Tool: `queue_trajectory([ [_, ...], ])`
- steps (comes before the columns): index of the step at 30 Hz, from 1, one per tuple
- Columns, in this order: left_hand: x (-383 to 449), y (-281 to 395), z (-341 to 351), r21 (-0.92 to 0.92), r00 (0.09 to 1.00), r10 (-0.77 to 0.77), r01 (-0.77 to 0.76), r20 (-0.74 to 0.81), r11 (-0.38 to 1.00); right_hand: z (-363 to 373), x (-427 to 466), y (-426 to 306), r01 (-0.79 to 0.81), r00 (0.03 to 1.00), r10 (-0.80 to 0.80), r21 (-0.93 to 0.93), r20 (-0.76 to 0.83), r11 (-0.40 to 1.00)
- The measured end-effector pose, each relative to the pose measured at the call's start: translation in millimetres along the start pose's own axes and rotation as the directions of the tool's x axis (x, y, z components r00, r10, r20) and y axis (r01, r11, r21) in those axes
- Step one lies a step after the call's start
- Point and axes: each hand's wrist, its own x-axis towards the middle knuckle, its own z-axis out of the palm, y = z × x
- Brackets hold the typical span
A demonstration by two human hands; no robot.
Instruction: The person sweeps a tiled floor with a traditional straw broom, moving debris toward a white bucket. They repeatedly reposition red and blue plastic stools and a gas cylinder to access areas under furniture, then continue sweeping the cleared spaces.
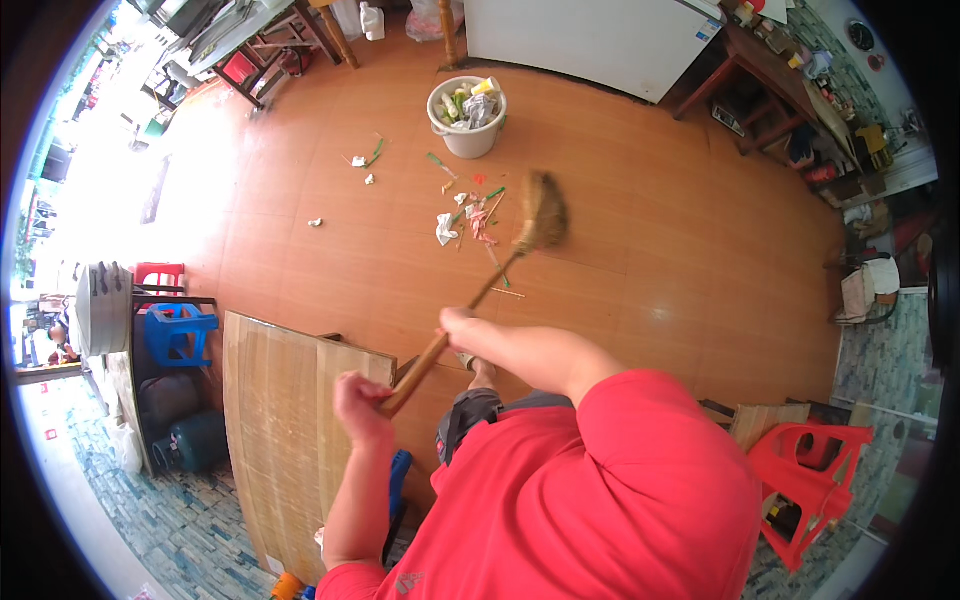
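Both my hands grip the wooden handle (pixel 420 371) of a straw broom. My left hand (pixel 361 401) is closed around its upper end, and my right hand (pixel 457 324) holds it farther down. The broom's bristle head (pixel 545 210) is blurred and rests on or just over the brown floor. Left of the head lies a loose heap of litter (pixel 476 214), with crumpled white tissue (pixel 446 229), pink scraps, thin sticks and green pieces. A few more scraps (pixel 360 161) lie scattered to the left. Behind the heap stands a white bucket (pixel 469 141) full of refuse.
A wooden table (pixel 300 420) stands close on my left, with a blue plastic stool (pixel 178 334) and a gas cylinder (pixel 195 444) beyond it. A red plastic stool (pixel 806 480) is behind me at right. A white appliance (pixel 570 45) and a wooden desk (pixel 772 64) line the far side.
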Motion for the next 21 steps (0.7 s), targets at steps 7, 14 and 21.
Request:
queue_trajectory([
  [7, -13, 82, 3, 0.150, 0.860, 0.386, -0.453, 0.333, 0.879, 118, -74, -48, 0.009, 0.981, -0.039, 0.152, 0.191, 0.988],
  [14, -20, 57, 1, -0.089, 0.240, 0.583, -0.874, 0.776, 0.478, 85, -113, -45, 0.029, 0.909, -0.125, 0.239, 0.397, 0.971],
  [21, -108, 141, 40, -0.315, 0.094, 0.532, -0.714, 0.842, 0.625, -8, -90, -58, -0.401, 0.812, -0.045, 0.611, 0.583, 0.683],
])
